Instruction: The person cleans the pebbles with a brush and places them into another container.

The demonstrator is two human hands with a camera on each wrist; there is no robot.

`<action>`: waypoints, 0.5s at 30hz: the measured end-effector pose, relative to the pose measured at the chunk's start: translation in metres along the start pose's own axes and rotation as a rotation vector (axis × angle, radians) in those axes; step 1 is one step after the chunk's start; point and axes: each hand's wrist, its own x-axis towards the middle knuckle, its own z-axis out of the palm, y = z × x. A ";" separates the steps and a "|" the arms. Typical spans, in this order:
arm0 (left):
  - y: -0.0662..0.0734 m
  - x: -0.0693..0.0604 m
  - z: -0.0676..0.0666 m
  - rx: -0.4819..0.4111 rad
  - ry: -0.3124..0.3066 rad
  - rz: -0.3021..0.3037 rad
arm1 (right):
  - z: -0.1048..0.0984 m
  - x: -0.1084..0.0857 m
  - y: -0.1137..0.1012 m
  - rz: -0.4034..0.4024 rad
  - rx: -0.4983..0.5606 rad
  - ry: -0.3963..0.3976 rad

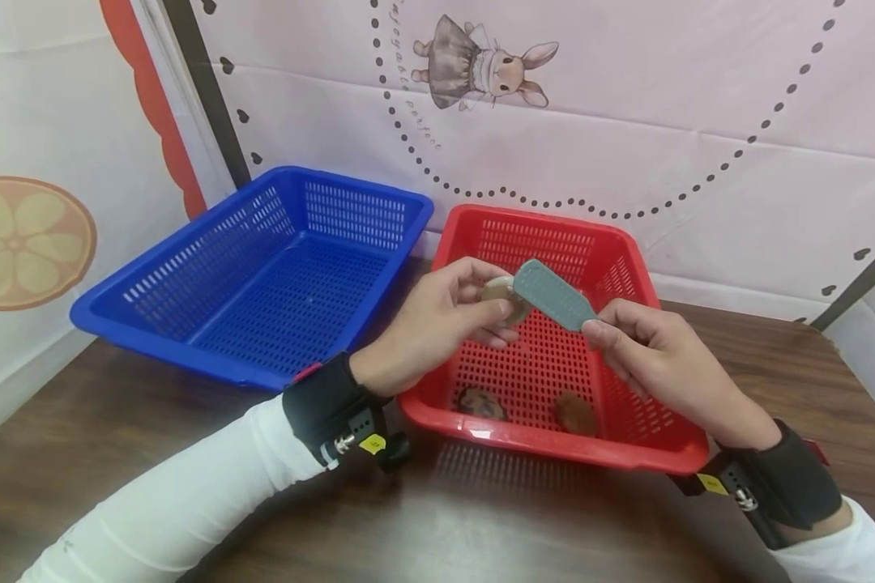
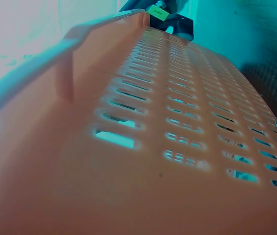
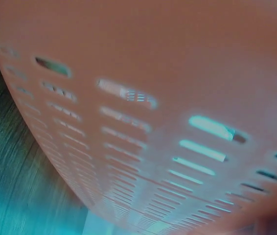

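In the head view my left hand (image 1: 433, 312) holds a round, beige-brown disc (image 1: 500, 290) between thumb and fingers. My right hand (image 1: 663, 360) pinches the lower end of a flat grey-green strap (image 1: 552, 296) with a stitched edge. The strap's upper end meets the disc; whether they are joined I cannot tell. Both hands are over the red basket (image 1: 554, 449). On its floor lie a dark-patterned tan piece (image 1: 481, 402) and a fuzzy brown round piece (image 1: 574, 413). The two wrist views show mostly perforated basket wall (image 2: 104, 186), with neither hand visible there.
A blue perforated basket (image 1: 189, 356) stands to the left of the red one on the brown wooden table (image 1: 437, 534). Behind them hangs a pale cloth (image 1: 627, 146) printed with a rabbit and dots.
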 end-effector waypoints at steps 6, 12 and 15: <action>0.003 0.005 0.002 -0.022 0.014 -0.024 | -0.005 0.004 0.001 0.035 -0.013 0.023; 0.010 0.009 0.004 -0.037 0.050 -0.039 | -0.013 0.008 0.000 0.045 -0.002 0.047; 0.013 0.012 0.005 -0.052 0.071 -0.042 | -0.018 0.011 0.000 0.069 0.030 0.066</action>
